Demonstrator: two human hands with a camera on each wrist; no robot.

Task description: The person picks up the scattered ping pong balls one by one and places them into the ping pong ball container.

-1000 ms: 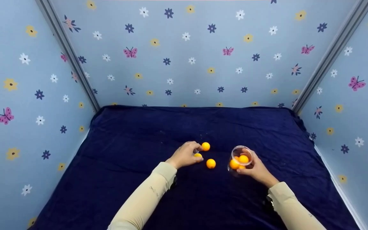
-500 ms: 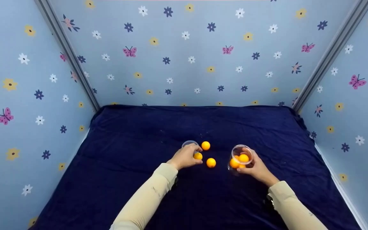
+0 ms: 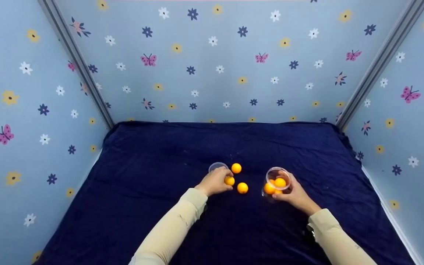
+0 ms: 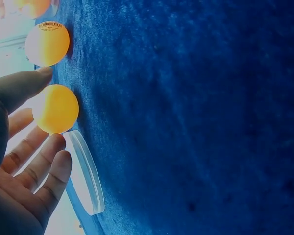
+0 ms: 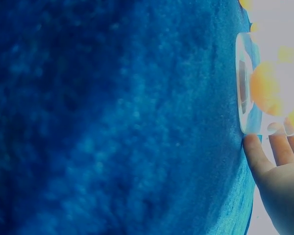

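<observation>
My left hand (image 3: 216, 181) is low over the dark blue cloth, thumb and fingers around an orange ping-pong ball (image 4: 56, 108). Just beyond that hand lies a clear round lid (image 4: 88, 176), partly covered by it in the head view. Two more orange ping-pong balls rest on the cloth, a far one (image 3: 236, 168) and a near one (image 3: 242, 188); the near one shows small print in the left wrist view. My right hand (image 3: 296, 193) grips a clear plastic jar (image 3: 277, 170) around its side, its mouth facing up. Several orange ping-pong balls (image 3: 280, 182) sit inside.
The blue cloth (image 3: 153, 154) covers the whole work surface and is slightly wrinkled. Light blue walls (image 3: 212, 55) printed with flowers and butterflies enclose the back and both sides, with grey metal posts (image 3: 77, 60) at the back corners.
My left hand has drawn back slightly, uncovering part of the lid. The ball at its fingers shows more and has shifted a little right. The right hand and jar stay put.
</observation>
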